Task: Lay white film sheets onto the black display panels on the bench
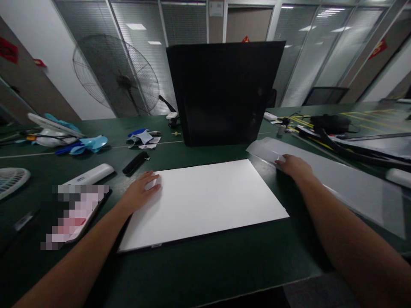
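Observation:
A flat white panel (205,201) with a thin dark edge lies on the green table in front of me. My left hand (141,190) rests on its upper left corner, thumb and fingers apart. Off to the right, my right hand (293,166) pinches the near edge of a translucent plastic sheet (346,184), close to its far left end. That end of the sheet curls up slightly, while the rest stretches along the table to the right. The fingertips of my right hand are partly hidden behind the hand itself.
A large black screen-like panel (224,94) stands upright behind the white panel. On the left are a phone (80,218), a white device (90,174), a black object (135,163) and small fans (90,144). Cables and black strips (353,147) lie at right.

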`<act>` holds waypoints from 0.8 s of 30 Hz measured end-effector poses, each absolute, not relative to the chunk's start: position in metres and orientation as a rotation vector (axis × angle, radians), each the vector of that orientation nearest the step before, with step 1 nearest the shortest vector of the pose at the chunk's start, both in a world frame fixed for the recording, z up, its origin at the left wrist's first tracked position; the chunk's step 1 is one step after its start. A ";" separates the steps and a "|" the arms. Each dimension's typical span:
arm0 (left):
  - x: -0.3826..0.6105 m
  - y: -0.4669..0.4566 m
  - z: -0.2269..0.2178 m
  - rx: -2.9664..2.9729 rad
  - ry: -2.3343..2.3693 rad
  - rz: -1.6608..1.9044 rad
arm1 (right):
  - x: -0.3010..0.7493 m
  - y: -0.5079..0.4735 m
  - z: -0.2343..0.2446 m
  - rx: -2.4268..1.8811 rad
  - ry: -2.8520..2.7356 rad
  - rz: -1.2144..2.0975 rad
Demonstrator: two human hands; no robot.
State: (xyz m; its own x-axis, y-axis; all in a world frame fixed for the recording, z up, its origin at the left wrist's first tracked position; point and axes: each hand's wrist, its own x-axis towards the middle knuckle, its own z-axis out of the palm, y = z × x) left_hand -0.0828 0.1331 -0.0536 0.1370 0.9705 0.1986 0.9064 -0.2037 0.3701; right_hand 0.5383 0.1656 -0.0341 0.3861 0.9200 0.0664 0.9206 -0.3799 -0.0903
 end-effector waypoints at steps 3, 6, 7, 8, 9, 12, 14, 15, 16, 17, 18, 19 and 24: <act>-0.083 0.131 -0.052 2.242 1.876 0.576 | 0.526 0.156 -0.020 -2.569 -1.667 -0.034; -0.084 0.129 -0.050 2.242 1.874 0.537 | 0.503 0.146 -0.005 -2.561 -1.725 -0.046; -0.084 0.128 -0.049 2.245 1.875 0.523 | 0.494 0.142 -0.001 -2.556 -1.758 -0.044; -0.084 0.127 -0.049 2.247 1.878 0.510 | 0.484 0.139 0.003 -2.549 -1.802 -0.041; -0.084 0.127 -0.048 2.249 1.881 0.499 | 0.474 0.135 0.006 -2.539 -1.852 -0.039; -0.084 0.127 -0.047 2.248 1.887 0.465 | 0.444 0.121 0.015 -2.473 -2.013 -0.035; -0.085 0.126 -0.047 2.253 1.883 0.444 | 0.422 0.110 0.019 -2.373 -2.101 -0.054; -0.085 0.126 -0.047 2.257 1.877 0.439 | 0.410 0.104 0.022 -2.315 -2.144 -0.064; -0.085 0.126 -0.047 2.260 1.869 0.438 | 0.398 0.097 0.023 -2.249 -2.193 -0.064; -0.085 0.126 -0.047 2.262 1.859 0.445 | 0.385 0.090 0.025 -2.175 -2.247 -0.048; -0.084 0.126 -0.047 2.258 1.851 0.460 | 0.372 0.082 0.026 -2.091 -2.311 -0.010; -0.084 0.125 -0.047 2.246 1.845 0.486 | 0.359 0.074 0.026 -1.985 -2.387 0.049; -0.082 0.125 -0.047 2.065 1.869 0.690 | 0.306 0.042 0.014 -1.262 -2.795 0.347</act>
